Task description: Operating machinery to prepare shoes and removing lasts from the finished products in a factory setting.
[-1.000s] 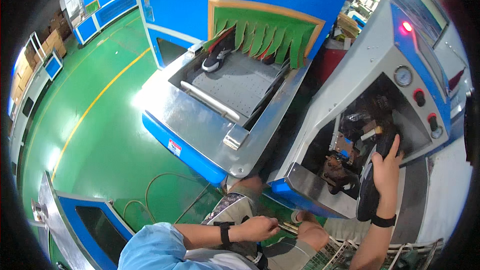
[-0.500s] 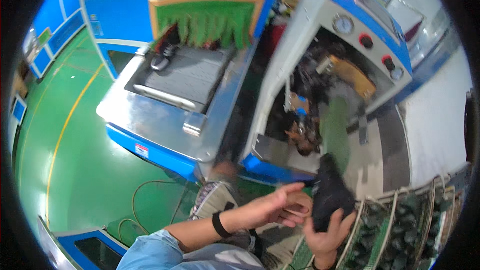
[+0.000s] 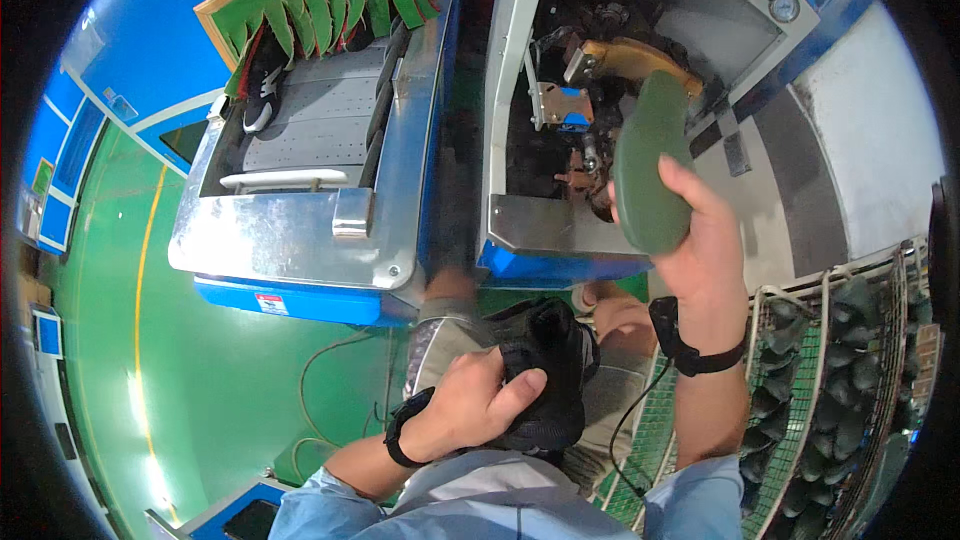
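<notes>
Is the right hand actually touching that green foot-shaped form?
Touching. The head view shows the right hand wrapped about the lower part of the green foot-shaped form, one digit lying against its right side.

- A single view, from the left of two fisheye cameras worn side by side on the person's head
- It looks steeply down and ahead, upright and unmirrored, with the forearms coming in low
- Nearest the lens are the left hand, below centre, and the right hand, right of centre
- The conveyor machine and open-fronted machine sit farther off, toward the top
- Toward the dark round rim, the yellow floor line bows
</notes>
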